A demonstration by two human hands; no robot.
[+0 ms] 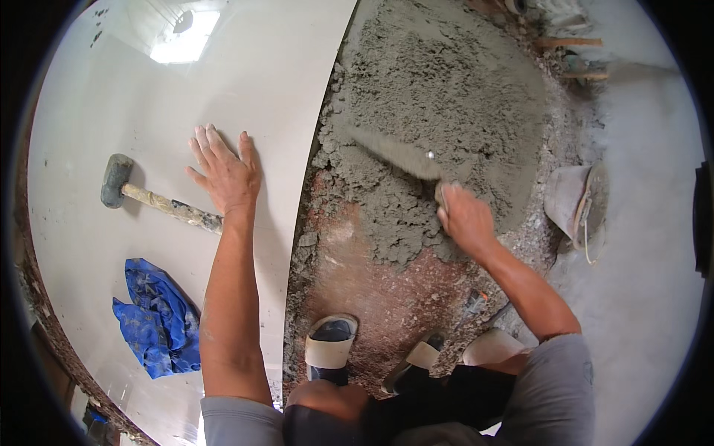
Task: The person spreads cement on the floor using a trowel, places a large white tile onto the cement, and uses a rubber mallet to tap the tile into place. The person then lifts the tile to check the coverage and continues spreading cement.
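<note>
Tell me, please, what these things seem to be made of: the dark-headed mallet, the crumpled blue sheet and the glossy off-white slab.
Dark-headed mallet: head probably rubber, dull black-grey; handle likely wood, pale and stained.
Crumpled blue sheet: thin fabric or plastic, faintly shiny along its folds; unclear which.
Glossy off-white slab: probably polished ceramic or stone, since its surface mirrors bright light.

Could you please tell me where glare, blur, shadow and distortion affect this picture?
In the head view, a bright reflection glares on the pale slab; the trowel blade is streaked with blur, while the mallet looks fairly sharp; same view, the pale slab's edges bow, and a soft shadow lies beside the left grip.
</note>
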